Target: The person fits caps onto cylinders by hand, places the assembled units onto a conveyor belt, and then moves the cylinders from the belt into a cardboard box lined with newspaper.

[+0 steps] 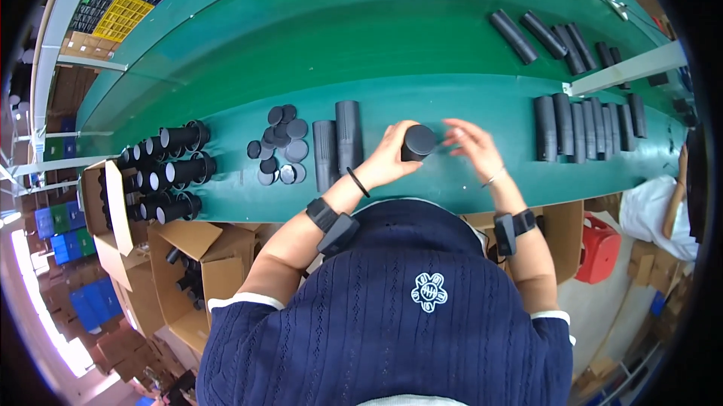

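Note:
A black cylinder with a round, flat end [419,141] faces up at me, and my left hand [385,161] is wrapped round its left side. How long its body is cannot be seen from this angle. Just to its right, apart from it, is my right hand [476,150], fingers spread and slightly blurred, with nothing in them. Two long black tubes [337,138] lie side by side left of my left hand. Beyond them is a loose cluster of black round caps [281,135], some showing shiny faces.
Black cylindrical pieces [177,172] lie in rows at the left of the green table [422,97]. More black tubes [584,129] line the right, and others lie on the far green belt [361,37]. Open cardboard boxes [192,278] stand below the near edge; a red stool [599,248] is at right.

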The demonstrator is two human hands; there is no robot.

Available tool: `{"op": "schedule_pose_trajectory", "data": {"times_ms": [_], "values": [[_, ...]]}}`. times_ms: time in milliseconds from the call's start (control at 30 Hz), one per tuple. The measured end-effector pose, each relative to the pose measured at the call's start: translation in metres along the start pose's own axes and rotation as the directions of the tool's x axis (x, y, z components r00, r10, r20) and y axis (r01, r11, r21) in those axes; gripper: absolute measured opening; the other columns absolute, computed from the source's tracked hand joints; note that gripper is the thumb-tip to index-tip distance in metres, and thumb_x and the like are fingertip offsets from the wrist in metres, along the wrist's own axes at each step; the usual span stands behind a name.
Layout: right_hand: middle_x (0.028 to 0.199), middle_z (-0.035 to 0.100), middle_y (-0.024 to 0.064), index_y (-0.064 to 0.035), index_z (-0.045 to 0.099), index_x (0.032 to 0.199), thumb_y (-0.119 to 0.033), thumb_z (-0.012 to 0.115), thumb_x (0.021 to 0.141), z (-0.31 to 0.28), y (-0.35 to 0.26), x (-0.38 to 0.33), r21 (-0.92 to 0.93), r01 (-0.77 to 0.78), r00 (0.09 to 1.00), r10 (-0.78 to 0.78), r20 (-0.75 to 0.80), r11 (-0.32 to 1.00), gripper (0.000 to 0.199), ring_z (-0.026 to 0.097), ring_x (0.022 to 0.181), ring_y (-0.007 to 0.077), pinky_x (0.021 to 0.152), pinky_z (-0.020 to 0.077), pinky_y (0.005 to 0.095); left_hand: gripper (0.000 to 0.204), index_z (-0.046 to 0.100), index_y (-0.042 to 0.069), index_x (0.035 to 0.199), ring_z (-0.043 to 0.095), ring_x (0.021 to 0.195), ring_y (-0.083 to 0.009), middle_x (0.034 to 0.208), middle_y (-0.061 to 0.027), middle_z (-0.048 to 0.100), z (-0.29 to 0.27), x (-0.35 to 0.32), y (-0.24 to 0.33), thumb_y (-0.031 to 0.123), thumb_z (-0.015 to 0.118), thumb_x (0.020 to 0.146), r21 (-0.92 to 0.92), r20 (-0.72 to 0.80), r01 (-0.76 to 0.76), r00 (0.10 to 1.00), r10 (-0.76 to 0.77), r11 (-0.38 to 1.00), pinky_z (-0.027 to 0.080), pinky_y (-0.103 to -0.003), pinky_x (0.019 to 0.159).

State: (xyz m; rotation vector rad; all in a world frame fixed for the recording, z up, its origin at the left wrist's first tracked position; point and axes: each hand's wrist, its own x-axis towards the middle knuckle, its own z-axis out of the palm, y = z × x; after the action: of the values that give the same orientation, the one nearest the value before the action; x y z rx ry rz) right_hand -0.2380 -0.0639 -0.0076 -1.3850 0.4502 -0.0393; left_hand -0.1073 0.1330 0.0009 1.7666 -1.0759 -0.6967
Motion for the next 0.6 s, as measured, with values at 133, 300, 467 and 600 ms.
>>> {"op": "schedule_pose_trajectory", "data": {"times_ms": [133,300,467,600], "values": [[0.1,0.061,0.0035,-0.0092,0.057,0.123,-0.02,0.056,0.093,0.04,0.014,0.001,0.217,-0.035,0.998,0.022,0.062,0.976,0.032,0.059,0.091,0.0116,0.074,0.0502,0.0251,0.072,0.034,0.006,0.128,0.043,0.119,-0.0291,0.119,-0.0159,0.045,0.013,-0.002,-0.003,0.015,0.077,0.07,-0.137,-0.015,0.03,0.999,-0.033,0.99,0.039,-0.039,0.099],[0.109,0.062,0.0033,-0.0073,0.061,0.116,-0.017,0.056,0.093,0.026,0.019,0.007,0.218,-0.004,0.998,0.018,-0.064,0.976,0.026,0.057,0.098,0.0102,0.081,0.0467,0.0242,0.074,0.029,0.003,0.127,0.041,0.117,-0.0325,0.124,-0.0202,0.034,0.029,0.003,-0.013,0.019,0.076,0.072,-0.178,-0.061,-0.015,0.998,0.004,0.984,0.038,-0.038,0.098],[0.12,0.059,0.0062,-0.006,0.055,0.127,-0.017,0.052,0.094,0.041,-0.004,-0.003,0.282,-0.097,0.994,0.109,-0.027,0.954,0.036,0.053,0.11,0.0136,0.092,0.043,0.0308,0.076,0.017,0.004,0.138,0.042,0.12,-0.0208,0.128,-0.0138,0.04,0.03,0.001,-0.004,0.015,0.068,0.083,-0.515,0.084,0.127,0.992,-0.097,0.848,0.038,-0.035,0.099],[0.124,0.056,0.01,-0.0027,0.052,0.13,-0.019,0.049,0.094,0.041,-0.001,-0.004,0.381,-0.09,0.993,0.111,-0.034,0.92,0.04,0.047,0.119,0.016,0.101,0.0377,0.0384,0.058,0.023,0.005,0.141,0.037,0.126,-0.0194,0.131,-0.0099,0.04,0.033,0.008,-0.011,0.015,0.049,0.091,-0.92,0.202,0.249,0.963,-0.178,0.304,0.03,-0.032,0.105]]}}
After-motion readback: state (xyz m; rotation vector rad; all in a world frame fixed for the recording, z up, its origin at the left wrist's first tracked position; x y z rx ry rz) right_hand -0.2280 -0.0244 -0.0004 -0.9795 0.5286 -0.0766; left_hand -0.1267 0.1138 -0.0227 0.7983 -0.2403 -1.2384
